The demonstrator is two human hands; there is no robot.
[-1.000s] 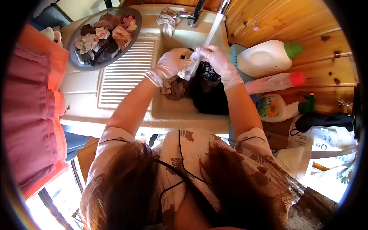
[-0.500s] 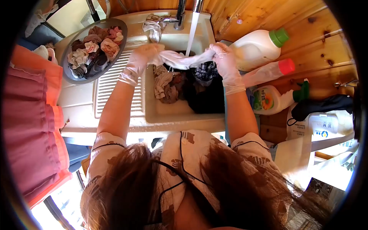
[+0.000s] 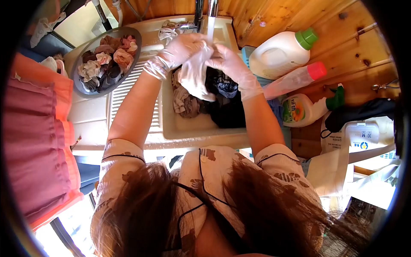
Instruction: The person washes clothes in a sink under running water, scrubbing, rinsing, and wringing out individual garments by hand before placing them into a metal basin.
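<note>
Both my hands wear thin, see-through white gloves. At the tap's stream over the sink, my left hand [image 3: 183, 50] is closed on the upper part of a wet white garment, by its shape a sock [image 3: 195, 79]. My right hand [image 3: 231, 64] grips the same sock from the other side, its fingertips partly hidden in the cloth. The sock hangs down between the hands. Below it in the sink basin [image 3: 180, 132] lie beige and brown cloths [image 3: 185, 103] and dark clothes [image 3: 229, 112]. Running water meets the hands from the faucet [image 3: 212, 8].
A grey basin [image 3: 80, 83] of small clothes rests on the ribbed washboard [image 3: 117, 103] to the left. Along the wooden wall stand a green-capped jug [image 3: 278, 55], a red-capped bottle [image 3: 295, 80] and a spray bottle [image 3: 302, 110]. A light cloth [image 3: 170, 31] lies behind the sink.
My hands have come together under the tap. The sock, stretched sideways between them before, now hangs bunched and downward. My left hand moved right and up; my right hand moved left.
</note>
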